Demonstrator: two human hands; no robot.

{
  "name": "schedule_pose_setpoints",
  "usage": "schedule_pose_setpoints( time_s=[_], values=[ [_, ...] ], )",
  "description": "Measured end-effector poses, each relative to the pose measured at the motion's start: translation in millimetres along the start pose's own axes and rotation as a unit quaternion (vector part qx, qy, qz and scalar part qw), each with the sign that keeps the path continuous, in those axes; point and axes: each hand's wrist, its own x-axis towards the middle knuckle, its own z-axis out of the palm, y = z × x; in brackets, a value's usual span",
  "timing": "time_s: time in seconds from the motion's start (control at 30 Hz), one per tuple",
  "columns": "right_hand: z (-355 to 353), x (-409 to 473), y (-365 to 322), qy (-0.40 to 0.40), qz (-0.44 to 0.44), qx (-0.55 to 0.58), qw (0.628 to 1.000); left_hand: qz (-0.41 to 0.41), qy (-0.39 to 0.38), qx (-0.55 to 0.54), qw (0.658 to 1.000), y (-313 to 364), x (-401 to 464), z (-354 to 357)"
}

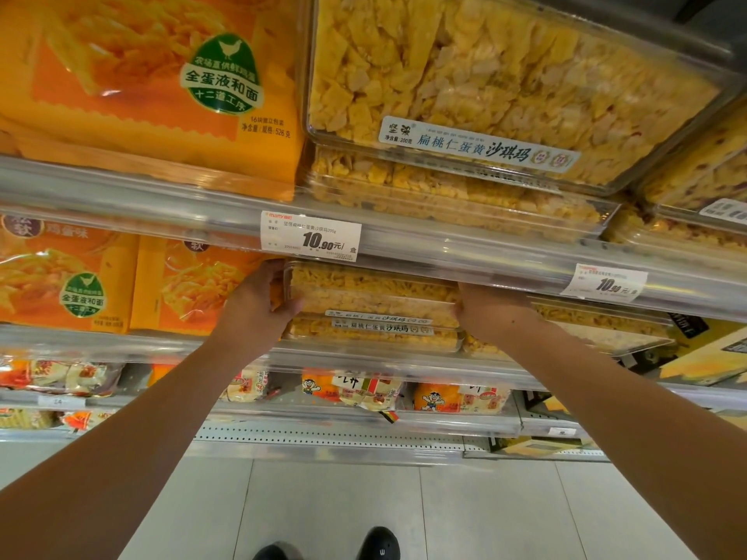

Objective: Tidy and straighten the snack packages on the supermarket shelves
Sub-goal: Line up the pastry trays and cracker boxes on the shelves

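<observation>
A clear plastic box of yellow sachima [374, 295] sits on top of another such box [372, 335] on the middle shelf. My left hand [258, 305] grips the top box's left end, thumb on its front corner. At the box's right end my right hand [491, 313] holds it, fingers curled behind the corner. Both arms reach up from below. More clear sachima boxes [505, 86] are stacked on the shelf above.
Orange snack bags [194, 289] stand left of the boxes, a large one [153, 74] above. A clear shelf rail with a price tag [310, 235] crosses just over my hands. Further clear boxes [606, 325] lie to the right. Small snack packs [364, 388] fill the lower shelf.
</observation>
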Motion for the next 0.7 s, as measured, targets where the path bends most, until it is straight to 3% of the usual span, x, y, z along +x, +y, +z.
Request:
schedule_pose_setpoints(
  time_s=[0.4,0.5,0.57,0.63,0.7],
  values=[
    [-0.6,-6.0,-0.8,0.018,0.005,0.004,1.0,-0.013,-0.031,0.011,0.999,9.2,-2.0,-2.2],
    [-1.5,-22.7,0.8,0.046,-0.003,0.042,0.998,0.041,0.054,0.085,0.994,17.0,-20.8,0.9],
    [4.3,-43.3,6.7,0.111,-0.028,0.105,0.988,0.114,0.109,0.103,0.982,27.4,-39.9,7.7],
    [10.5,-69.6,16.3,0.167,-0.05,0.164,0.971,0.157,0.121,0.108,0.974,41.6,-54.5,18.0],
    [17.7,-94.8,34.0,0.187,-0.047,0.197,0.961,0.133,0.117,0.121,0.977,54.2,-56.6,26.3]
  ],
)
